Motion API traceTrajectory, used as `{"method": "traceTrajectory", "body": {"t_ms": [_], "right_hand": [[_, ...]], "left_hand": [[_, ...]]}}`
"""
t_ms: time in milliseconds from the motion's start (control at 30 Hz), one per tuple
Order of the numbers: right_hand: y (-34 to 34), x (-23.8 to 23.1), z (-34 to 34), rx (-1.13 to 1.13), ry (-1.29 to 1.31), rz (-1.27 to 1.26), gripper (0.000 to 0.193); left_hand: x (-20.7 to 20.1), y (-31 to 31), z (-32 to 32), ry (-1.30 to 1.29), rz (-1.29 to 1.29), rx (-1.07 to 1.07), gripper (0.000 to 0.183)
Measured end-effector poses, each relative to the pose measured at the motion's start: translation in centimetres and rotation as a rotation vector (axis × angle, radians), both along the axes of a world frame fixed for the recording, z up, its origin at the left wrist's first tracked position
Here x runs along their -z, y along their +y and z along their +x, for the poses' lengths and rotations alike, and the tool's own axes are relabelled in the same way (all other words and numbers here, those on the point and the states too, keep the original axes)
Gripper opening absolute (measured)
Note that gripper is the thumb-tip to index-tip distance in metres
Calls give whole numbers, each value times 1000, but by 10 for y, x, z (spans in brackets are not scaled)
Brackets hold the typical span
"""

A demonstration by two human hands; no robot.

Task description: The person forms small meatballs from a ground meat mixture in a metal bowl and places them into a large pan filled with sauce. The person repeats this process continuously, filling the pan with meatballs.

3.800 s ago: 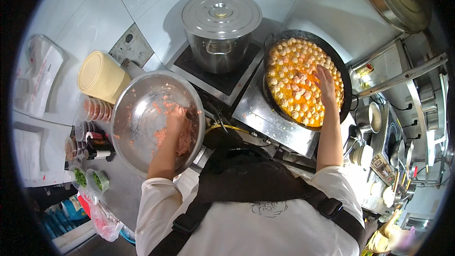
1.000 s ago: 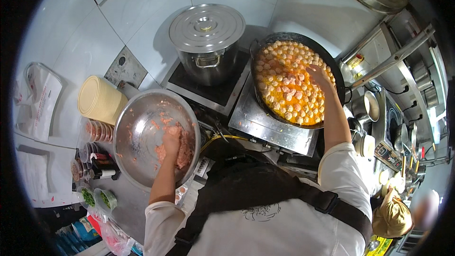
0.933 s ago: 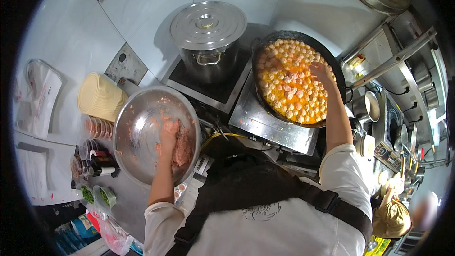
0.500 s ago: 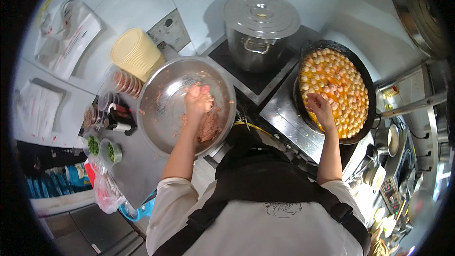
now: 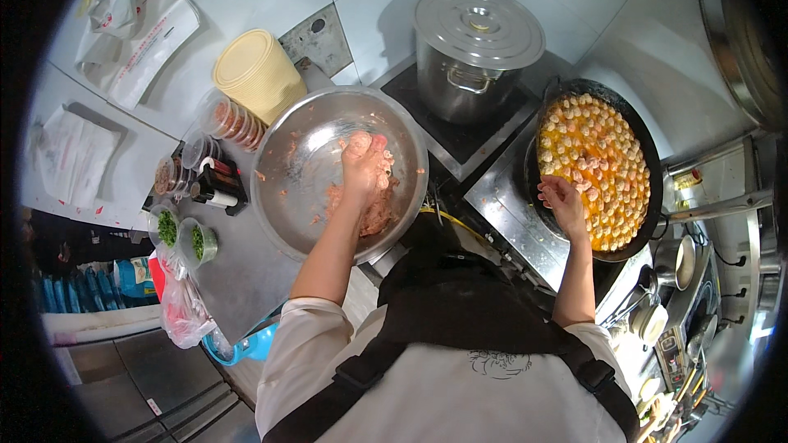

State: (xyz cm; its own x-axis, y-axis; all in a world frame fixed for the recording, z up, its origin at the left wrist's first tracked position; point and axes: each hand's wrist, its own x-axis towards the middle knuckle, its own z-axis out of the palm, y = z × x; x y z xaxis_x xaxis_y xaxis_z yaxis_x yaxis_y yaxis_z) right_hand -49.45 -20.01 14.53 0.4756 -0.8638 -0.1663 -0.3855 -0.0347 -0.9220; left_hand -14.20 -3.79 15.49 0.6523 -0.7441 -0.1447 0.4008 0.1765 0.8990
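Note:
My left hand [image 5: 362, 166] is closed around a wad of pink minced meat [image 5: 383, 166], which bulges out between the fingers. It is inside a wide steel bowl [image 5: 283, 226], above a larger heap of the mince [image 5: 379, 215]. Smears of meat cling to the bowl's wall. To the right, my right hand [image 5: 564, 203] hovers over the near left rim of a big black pan [image 5: 654, 148]. Its fingers are curled in, and whether anything is between them is hidden. Many pale meatballs [image 5: 611, 197] crowd the orange liquid in that pan.
A lidded steel stockpot [image 5: 468, 82] stands on the hob behind. Left of the bowl are a cream ribbed tub [image 5: 261, 74], stacked clear containers [image 5: 234, 121], dark bottles [image 5: 217, 184] and two cups of chopped greens [image 5: 197, 242]. Ladles and pots [image 5: 677, 262] crowd the right side.
The whole view has shifted, moving the scene rightward. My right hand has drawn left, from over the meatballs toward the pan's rim. My left hand stays closed on the mince inside the bowl.

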Motion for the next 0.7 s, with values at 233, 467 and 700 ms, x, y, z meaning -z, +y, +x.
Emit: {"method": "traceTrajectory", "body": {"t_ms": [233, 467, 700], "right_hand": [[0, -7, 6, -49, -6, -49, 25], [32, -54, 102, -302, -120, -163, 32], [68, -91, 199, -541, -148, -618, 32]], "left_hand": [[-17, 8, 22, 124, -185, 198, 9], [1, -9, -6, -409, -109, 89, 7], [-16, -10, -24, -935, 51, 326, 15]]}}
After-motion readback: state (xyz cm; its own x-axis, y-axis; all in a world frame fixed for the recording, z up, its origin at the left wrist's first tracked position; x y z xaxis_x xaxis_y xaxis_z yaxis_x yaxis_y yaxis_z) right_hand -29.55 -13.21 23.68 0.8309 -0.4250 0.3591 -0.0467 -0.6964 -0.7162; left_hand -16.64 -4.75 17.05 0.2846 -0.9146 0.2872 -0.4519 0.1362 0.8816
